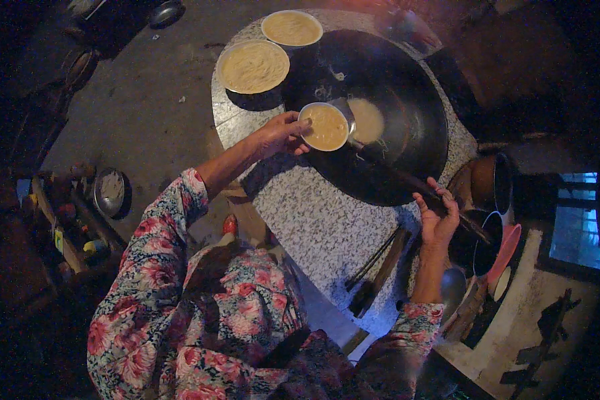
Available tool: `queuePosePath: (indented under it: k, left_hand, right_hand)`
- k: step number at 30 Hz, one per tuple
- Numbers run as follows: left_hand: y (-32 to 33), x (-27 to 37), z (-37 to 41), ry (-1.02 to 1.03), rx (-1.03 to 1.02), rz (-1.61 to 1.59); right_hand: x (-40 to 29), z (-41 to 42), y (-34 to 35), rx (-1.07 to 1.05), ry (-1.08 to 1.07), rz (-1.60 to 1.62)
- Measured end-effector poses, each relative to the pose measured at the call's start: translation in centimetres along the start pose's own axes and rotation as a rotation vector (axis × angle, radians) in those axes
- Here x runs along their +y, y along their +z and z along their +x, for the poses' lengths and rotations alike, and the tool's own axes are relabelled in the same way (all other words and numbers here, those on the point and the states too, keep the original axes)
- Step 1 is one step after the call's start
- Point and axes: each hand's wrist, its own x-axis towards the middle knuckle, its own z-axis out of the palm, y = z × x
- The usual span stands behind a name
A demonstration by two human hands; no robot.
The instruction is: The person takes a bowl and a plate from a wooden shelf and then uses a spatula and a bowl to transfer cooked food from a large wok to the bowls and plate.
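A small bowl of yellowish batter (325, 128) is gripped at its left rim by my left hand (286, 134), thumb over the edge. Beneath and beyond it lies a large dark wok (405, 65) set into a speckled stone counter (310, 200). Pale liquid (367, 121) pools in the wok beside the metal blade of a long-handled spatula (351, 119). Around the spatula's dark handle my right hand (437, 212) is closed, over the wok's lower right edge. Two larger bowls of yellowish food, one nearer (254, 67) and one farther (292, 28), stand at the wok's upper left.
Tongs or thin rods (372, 260) and a dark wooden piece (380, 280) lie on the counter near my right forearm. Pots (500, 185) and a pink-rimmed container (504, 250) stand at the right. A metal bowl (111, 192) is at the left, lower down.
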Motion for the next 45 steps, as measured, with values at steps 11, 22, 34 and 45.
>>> queuePosePath:
  k: [11, 22, 34, 45]
  left_hand:
    - [-1.6, -0.8, -3.2, 0.084, 0.092, -0.033]
    - [-7.0, 0.1, -12.3, 0.054, 0.269, 0.017]
    - [-10.7, -0.3, -17.1, 0.065, 0.402, -0.008]
    - [-9.5, -0.3, -16.2, 0.084, 0.334, -0.027]
  right_hand:
    - [-4.1, -2.6, 0.6, -0.015, -0.103, 0.109]
    - [-1.6, -3.7, 0.4, 0.032, -0.064, 0.124]
    - [0.8, -4.7, 0.2, 0.066, -0.082, -0.073]
    - [0.4, -5.6, 0.2, 0.116, -0.169, -0.484]
